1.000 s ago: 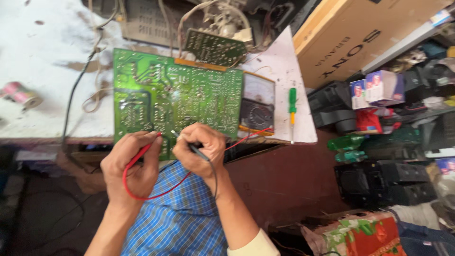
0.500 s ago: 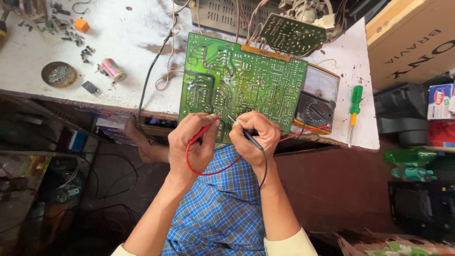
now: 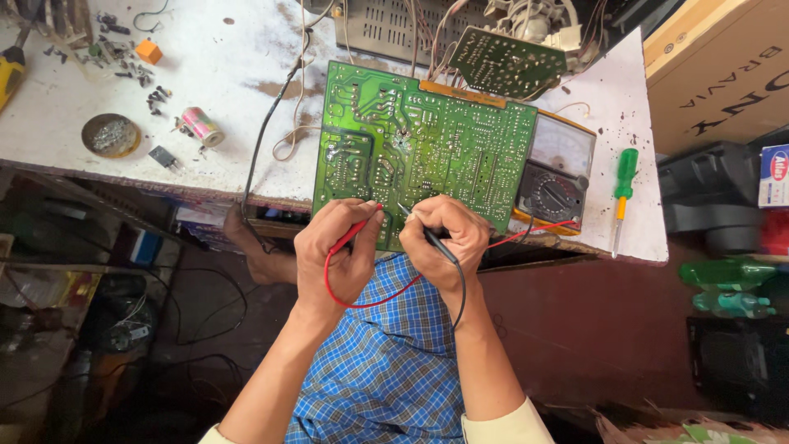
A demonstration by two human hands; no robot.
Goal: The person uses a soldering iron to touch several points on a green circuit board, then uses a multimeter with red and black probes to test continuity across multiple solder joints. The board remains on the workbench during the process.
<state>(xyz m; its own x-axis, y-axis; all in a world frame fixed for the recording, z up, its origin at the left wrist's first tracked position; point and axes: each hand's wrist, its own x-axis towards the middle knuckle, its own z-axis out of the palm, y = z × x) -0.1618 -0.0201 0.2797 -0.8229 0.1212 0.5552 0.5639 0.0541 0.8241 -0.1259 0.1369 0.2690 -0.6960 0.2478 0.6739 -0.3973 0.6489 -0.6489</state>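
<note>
Two probes [image 3: 353, 234], one per hand [image 3: 337, 251], on one green board [image 3: 419, 152].

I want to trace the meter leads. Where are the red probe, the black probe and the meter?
red probe [image 3: 355, 232], head view, on its shaft.
black probe [image 3: 437, 244], head view, on its handle.
meter [image 3: 552, 173], head view, on its dial face.

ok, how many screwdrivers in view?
2. A green-handled screwdriver lies on the bench right of the meter; a yellow-handled screwdriver sits at the far left edge, partly cut off. More may be hidden among the clutter.
</note>
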